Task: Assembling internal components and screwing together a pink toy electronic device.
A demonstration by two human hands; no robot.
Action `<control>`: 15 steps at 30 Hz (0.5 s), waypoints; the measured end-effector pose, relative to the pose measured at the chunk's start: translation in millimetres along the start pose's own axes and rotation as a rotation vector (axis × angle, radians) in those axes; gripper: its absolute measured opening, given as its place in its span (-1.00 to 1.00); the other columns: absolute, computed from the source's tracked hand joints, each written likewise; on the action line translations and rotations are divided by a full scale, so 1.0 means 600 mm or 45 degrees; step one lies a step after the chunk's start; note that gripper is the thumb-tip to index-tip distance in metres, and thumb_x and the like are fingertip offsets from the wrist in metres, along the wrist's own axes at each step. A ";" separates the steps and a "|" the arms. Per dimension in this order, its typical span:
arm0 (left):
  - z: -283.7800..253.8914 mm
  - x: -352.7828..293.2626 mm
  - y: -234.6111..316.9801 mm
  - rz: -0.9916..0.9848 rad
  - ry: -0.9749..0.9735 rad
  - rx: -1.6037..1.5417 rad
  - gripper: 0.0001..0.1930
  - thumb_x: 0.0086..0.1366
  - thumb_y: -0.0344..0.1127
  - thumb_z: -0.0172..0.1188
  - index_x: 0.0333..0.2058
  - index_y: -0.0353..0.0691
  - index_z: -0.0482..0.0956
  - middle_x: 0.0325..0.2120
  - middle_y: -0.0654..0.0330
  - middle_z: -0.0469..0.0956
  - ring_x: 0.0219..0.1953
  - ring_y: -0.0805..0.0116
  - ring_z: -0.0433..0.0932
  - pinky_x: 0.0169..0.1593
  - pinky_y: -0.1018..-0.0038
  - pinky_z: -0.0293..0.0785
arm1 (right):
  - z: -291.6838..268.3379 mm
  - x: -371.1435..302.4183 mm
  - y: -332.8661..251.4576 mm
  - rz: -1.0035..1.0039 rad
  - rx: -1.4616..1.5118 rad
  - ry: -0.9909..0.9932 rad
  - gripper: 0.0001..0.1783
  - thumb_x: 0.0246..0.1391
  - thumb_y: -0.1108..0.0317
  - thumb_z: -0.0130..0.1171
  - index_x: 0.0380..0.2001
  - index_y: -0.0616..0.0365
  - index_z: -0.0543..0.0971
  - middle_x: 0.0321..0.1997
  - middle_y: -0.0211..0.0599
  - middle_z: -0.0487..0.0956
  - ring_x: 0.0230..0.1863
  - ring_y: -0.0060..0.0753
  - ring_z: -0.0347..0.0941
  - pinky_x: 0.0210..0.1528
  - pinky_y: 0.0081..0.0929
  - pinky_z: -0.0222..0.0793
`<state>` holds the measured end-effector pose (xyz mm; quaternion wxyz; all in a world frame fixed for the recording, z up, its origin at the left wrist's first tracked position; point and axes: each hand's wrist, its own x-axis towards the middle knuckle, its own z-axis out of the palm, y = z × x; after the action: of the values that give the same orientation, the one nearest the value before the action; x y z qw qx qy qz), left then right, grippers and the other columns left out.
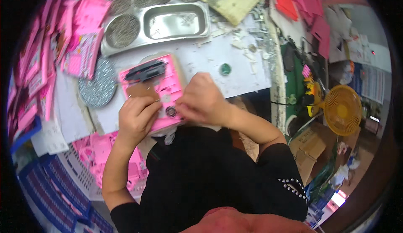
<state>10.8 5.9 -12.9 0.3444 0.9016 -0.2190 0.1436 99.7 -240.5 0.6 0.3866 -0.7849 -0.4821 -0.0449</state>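
At nine o'clock a stack of pink plastic toy panels (pixel 40 71) lines the table edge, with a round grey disc of small metal parts (pixel 97 83) just inside it. The left hand (pixel 135 117) is closed on the lower left edge of a pink rectangular plastic toy panel (pixel 156 91), which sits just left of centre and carries a black bar at its top. The right hand (pixel 202 98) pinches that panel's right edge. At twelve o'clock lies a steel compartment tray (pixel 176 21). At three o'clock stands a yellow fan (pixel 342 109).
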 end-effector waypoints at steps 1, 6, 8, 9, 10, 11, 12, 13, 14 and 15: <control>-0.001 -0.001 0.003 -0.026 0.002 0.004 -0.72 0.00 -0.49 0.43 -0.24 -0.24 0.67 -0.28 0.13 0.59 -0.28 0.13 0.60 -0.27 0.27 0.48 | -0.027 -0.002 0.023 0.014 -0.024 0.009 -0.83 -0.11 0.39 0.42 -0.40 0.03 0.63 -0.46 -0.38 0.44 -0.33 -0.22 0.38 -0.14 -0.21 0.26; 0.012 0.004 0.013 -0.116 0.194 -0.112 -0.75 -0.01 -0.62 0.41 -0.31 -0.30 0.61 -0.27 0.05 0.57 -0.28 0.09 0.59 -0.27 0.29 0.52 | -0.195 -0.055 0.178 0.710 -0.565 0.295 -0.84 -0.02 0.39 0.31 -0.32 0.16 0.69 -0.39 -0.18 0.62 -0.30 -0.09 0.52 -0.15 -0.18 0.45; 0.021 0.006 0.016 -0.156 0.220 -0.083 -0.76 -0.03 -0.63 0.39 -0.40 -0.32 0.52 -0.27 0.04 0.56 -0.30 0.07 0.58 -0.25 0.27 0.53 | -0.243 -0.062 0.223 0.775 -0.651 0.248 -0.83 -0.01 0.35 0.31 -0.33 0.19 0.70 -0.35 -0.15 0.65 -0.28 -0.06 0.55 -0.13 -0.17 0.45; 0.021 0.006 0.019 -0.176 0.213 -0.052 -0.76 -0.04 -0.63 0.38 -0.41 -0.32 0.51 -0.26 0.04 0.56 -0.30 0.07 0.58 -0.25 0.27 0.53 | -0.250 -0.059 0.230 0.805 -0.681 0.226 -0.81 0.00 0.32 0.31 -0.34 0.20 0.70 -0.34 -0.13 0.66 -0.27 -0.05 0.56 -0.13 -0.17 0.46; 0.021 0.007 0.022 -0.198 0.208 -0.022 -0.76 -0.05 -0.64 0.37 -0.42 -0.32 0.50 -0.26 0.03 0.56 -0.29 0.06 0.58 -0.24 0.27 0.54 | -0.246 -0.055 0.233 0.851 -0.644 0.177 -0.78 0.00 0.27 0.32 -0.36 0.19 0.71 -0.35 -0.12 0.66 -0.26 -0.03 0.57 -0.12 -0.16 0.46; 0.023 0.009 0.025 -0.222 0.203 0.007 -0.76 -0.06 -0.64 0.36 -0.43 -0.32 0.48 -0.26 0.03 0.56 -0.29 0.05 0.58 -0.24 0.26 0.54 | -0.237 -0.048 0.236 0.896 -0.607 0.126 -0.75 0.00 0.21 0.33 -0.38 0.19 0.71 -0.35 -0.11 0.67 -0.25 -0.02 0.58 -0.12 -0.15 0.47; 0.024 0.009 0.025 -0.232 0.194 0.022 -0.76 -0.06 -0.64 0.35 -0.44 -0.32 0.47 -0.26 0.03 0.56 -0.28 0.05 0.57 -0.24 0.27 0.54 | -0.225 -0.037 0.236 0.939 -0.568 0.074 -0.71 -0.01 0.15 0.34 -0.40 0.19 0.72 -0.36 -0.09 0.67 -0.24 -0.01 0.59 -0.11 -0.15 0.47; 0.024 0.010 0.025 -0.243 0.182 0.041 -0.76 -0.07 -0.64 0.34 -0.45 -0.32 0.46 -0.25 0.03 0.56 -0.28 0.05 0.57 -0.24 0.27 0.54 | -0.210 -0.026 0.236 0.997 -0.628 0.043 -0.67 -0.03 0.10 0.34 -0.41 0.19 0.72 -0.37 -0.08 0.68 -0.24 0.00 0.60 -0.11 -0.15 0.47; 0.024 0.011 0.025 -0.254 0.171 0.059 -0.77 -0.07 -0.65 0.33 -0.45 -0.32 0.45 -0.25 0.03 0.56 -0.27 0.04 0.57 -0.23 0.27 0.53 | -0.195 -0.016 0.236 1.055 -0.690 0.011 -0.63 -0.05 0.04 0.35 -0.43 0.18 0.72 -0.37 -0.07 0.68 -0.24 0.01 0.61 -0.10 -0.16 0.48; 0.020 0.010 0.025 -0.256 0.137 0.051 -0.77 -0.06 -0.64 0.33 -0.44 -0.32 0.46 -0.24 0.02 0.56 -0.25 0.03 0.57 -0.23 0.27 0.53 | -0.184 -0.009 0.237 1.111 -0.746 -0.023 -0.59 -0.07 -0.01 0.36 -0.45 0.18 0.72 -0.38 -0.05 0.69 -0.24 0.02 0.62 -0.09 -0.16 0.48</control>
<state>9.9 -14.2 -10.4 0.3501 0.9167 -0.1057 0.1611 242.6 -349.7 -4.7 0.1293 -0.9883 -0.0810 -0.0059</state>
